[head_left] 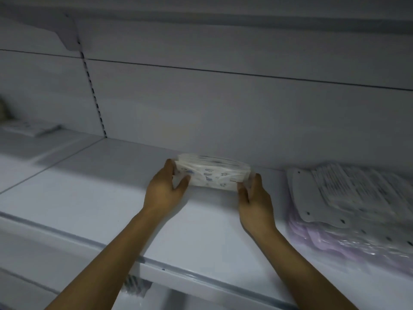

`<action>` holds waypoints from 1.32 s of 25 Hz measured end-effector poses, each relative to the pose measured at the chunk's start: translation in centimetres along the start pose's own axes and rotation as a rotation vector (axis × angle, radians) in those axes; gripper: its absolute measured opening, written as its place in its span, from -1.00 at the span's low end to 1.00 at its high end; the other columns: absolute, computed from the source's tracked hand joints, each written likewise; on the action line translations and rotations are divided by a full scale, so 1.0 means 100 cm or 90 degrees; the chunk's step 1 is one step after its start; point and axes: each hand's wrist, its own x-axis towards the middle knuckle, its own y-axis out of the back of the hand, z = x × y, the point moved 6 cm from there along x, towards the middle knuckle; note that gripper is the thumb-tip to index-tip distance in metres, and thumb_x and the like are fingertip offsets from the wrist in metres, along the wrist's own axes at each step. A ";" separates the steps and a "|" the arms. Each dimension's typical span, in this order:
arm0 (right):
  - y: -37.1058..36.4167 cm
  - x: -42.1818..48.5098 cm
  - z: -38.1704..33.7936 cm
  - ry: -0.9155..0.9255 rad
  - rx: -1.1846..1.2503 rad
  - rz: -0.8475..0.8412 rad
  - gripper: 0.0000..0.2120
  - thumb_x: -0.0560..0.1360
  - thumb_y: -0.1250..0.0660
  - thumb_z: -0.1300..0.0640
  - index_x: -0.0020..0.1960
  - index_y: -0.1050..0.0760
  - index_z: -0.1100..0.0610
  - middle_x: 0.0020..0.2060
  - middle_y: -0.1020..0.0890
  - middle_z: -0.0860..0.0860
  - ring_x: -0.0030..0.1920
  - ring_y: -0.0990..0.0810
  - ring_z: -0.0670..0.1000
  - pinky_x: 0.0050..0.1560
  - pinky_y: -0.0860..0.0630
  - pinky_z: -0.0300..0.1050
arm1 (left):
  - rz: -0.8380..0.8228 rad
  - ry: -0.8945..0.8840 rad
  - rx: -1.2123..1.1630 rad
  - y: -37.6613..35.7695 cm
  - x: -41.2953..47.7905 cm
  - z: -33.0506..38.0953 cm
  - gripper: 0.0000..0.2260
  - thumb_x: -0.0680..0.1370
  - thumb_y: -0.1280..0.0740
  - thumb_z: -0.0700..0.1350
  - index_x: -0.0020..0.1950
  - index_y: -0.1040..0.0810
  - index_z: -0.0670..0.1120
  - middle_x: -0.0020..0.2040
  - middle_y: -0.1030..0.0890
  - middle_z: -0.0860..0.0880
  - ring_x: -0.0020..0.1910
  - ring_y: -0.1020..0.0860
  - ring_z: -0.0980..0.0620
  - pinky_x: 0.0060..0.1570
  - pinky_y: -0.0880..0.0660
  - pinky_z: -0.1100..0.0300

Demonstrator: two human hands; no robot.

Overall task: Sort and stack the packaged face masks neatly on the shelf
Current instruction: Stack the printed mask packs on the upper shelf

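Mask stack (212, 174) gripped between left hand (164, 186), right hand (254, 198); blue print unreadable.

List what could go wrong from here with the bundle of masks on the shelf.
The mask bundle is gripped only at its ends by the left hand and right hand; its packs may fan out or topple on release. The untidy pile at right spreads toward the front of the shelf and could slide if bumped.

A retail shop is indicated. A white metal gondola shelf (111, 198) is set against a slotted upright (93, 95), a bracket (67, 34) above; packaged face masks (346, 193) are stacked on it.
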 end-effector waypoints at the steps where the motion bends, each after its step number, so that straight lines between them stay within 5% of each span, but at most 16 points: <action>1: -0.001 0.001 -0.001 -0.002 -0.028 -0.021 -0.89 0.62 -0.14 0.06 0.08 -0.25 0.07 -0.34 -0.50 0.00 -0.35 -0.51 0.04 -0.35 -0.31 -0.14 | -0.033 0.013 0.026 -0.004 0.001 -0.004 -0.75 0.53 -0.31 0.02 0.05 -0.37 -0.11 -0.11 -0.60 -0.09 -0.15 -0.58 -0.11 -0.12 -0.54 0.00; 5: 0.002 -0.002 -0.006 -0.034 0.087 -0.055 -0.88 0.60 -0.20 0.10 -0.03 -0.31 0.14 -0.37 -0.44 -0.04 -0.39 -0.44 -0.11 -0.44 -0.29 -0.27 | -0.072 0.068 -0.032 -0.008 0.001 -0.011 -0.75 0.52 -0.31 -0.06 0.18 -0.44 -0.06 -0.04 -0.63 -0.08 -0.08 -0.60 -0.09 -0.01 -0.55 -0.04; 10: 0.018 -0.028 -0.066 0.037 0.349 -0.096 -0.97 0.55 -0.33 0.09 -0.06 -0.48 0.00 -0.14 -0.63 -0.10 -0.13 -0.59 -0.16 -0.20 -0.44 -0.46 | 0.037 0.132 -0.436 0.045 -0.023 -0.002 -0.76 0.51 -0.39 -0.26 0.15 -0.48 -0.17 0.02 -0.66 -0.07 0.05 -0.62 -0.04 0.01 -0.54 0.19; 13: -0.002 -0.055 -0.117 0.031 0.511 -0.146 -0.93 0.54 -0.33 0.17 -0.01 -0.53 0.04 -0.11 -0.68 -0.08 -0.12 -0.64 -0.17 -0.13 -0.53 -0.34 | 0.174 0.241 -0.781 0.090 -0.070 -0.011 -0.80 0.54 -0.33 -0.11 0.14 -0.52 -0.09 0.07 -0.63 -0.05 0.08 -0.59 -0.02 0.10 -0.50 0.17; 16: -0.066 -0.112 -0.166 -0.025 0.597 -0.267 -0.91 0.53 -0.34 0.19 0.03 -0.54 0.10 -0.10 -0.70 -0.02 -0.08 -0.67 -0.05 -0.07 -0.59 -0.19 | 0.244 0.237 -1.057 0.123 -0.127 -0.018 -0.51 0.46 -0.27 0.14 0.28 -0.51 -0.11 0.22 -0.59 -0.12 0.24 -0.55 -0.09 0.26 -0.47 0.04; 23: -0.208 -0.243 -0.266 -0.045 0.616 -0.545 -0.75 0.48 -0.38 0.09 0.15 -0.52 0.07 0.01 -0.69 -0.01 -0.01 -0.66 -0.09 -0.14 -0.56 -0.27 | 0.446 0.238 -1.014 0.252 -0.217 -0.129 -0.56 0.48 -0.38 -0.11 0.35 -0.47 -0.14 0.24 -0.58 -0.18 0.21 -0.56 -0.14 0.10 -0.56 -0.06; 26: -0.249 -0.269 -0.324 0.105 0.485 -0.445 -0.45 0.37 -0.39 -0.21 0.31 -0.29 -0.25 0.29 -0.46 -0.21 0.24 -0.43 -0.29 0.18 -0.44 -0.29 | 0.504 0.184 -0.940 0.331 -0.247 -0.181 -0.55 0.32 -0.54 -0.15 0.18 -0.59 -0.14 0.15 -0.62 -0.15 0.15 -0.60 -0.10 0.01 -0.59 0.02; 28: -0.267 -0.288 -0.381 0.322 0.394 -0.369 -0.43 0.44 -0.29 -0.28 0.38 -0.14 -0.34 0.38 -0.31 -0.28 0.37 -0.25 -0.31 0.33 -0.27 -0.25 | 0.508 0.189 -0.861 0.379 -0.260 -0.212 -0.63 0.28 -0.60 -0.17 0.05 -0.65 -0.11 0.09 -0.64 -0.14 0.10 -0.62 -0.09 0.01 -0.60 0.02; 30: -0.297 -0.318 -0.430 0.498 0.312 -0.328 -0.42 0.49 -0.21 -0.20 0.46 -0.13 -0.20 0.43 -0.28 -0.21 0.44 -0.22 -0.21 0.42 -0.22 -0.04 | 0.495 0.189 -0.798 0.423 -0.269 -0.240 -0.73 0.36 -0.55 -0.19 0.04 -0.67 -0.07 0.11 -0.64 -0.15 0.11 -0.61 -0.10 0.08 -0.58 0.01; 33: -0.338 -0.349 -0.471 0.549 0.289 -0.351 -0.47 0.53 -0.21 -0.11 0.46 -0.21 -0.06 0.40 -0.37 -0.15 0.39 -0.33 -0.12 0.40 -0.28 0.12 | 0.496 0.172 -0.782 0.471 -0.271 -0.273 -0.64 0.32 -0.55 -0.16 0.10 -0.66 -0.11 0.10 -0.64 -0.15 0.08 -0.62 -0.08 -0.02 -0.59 0.10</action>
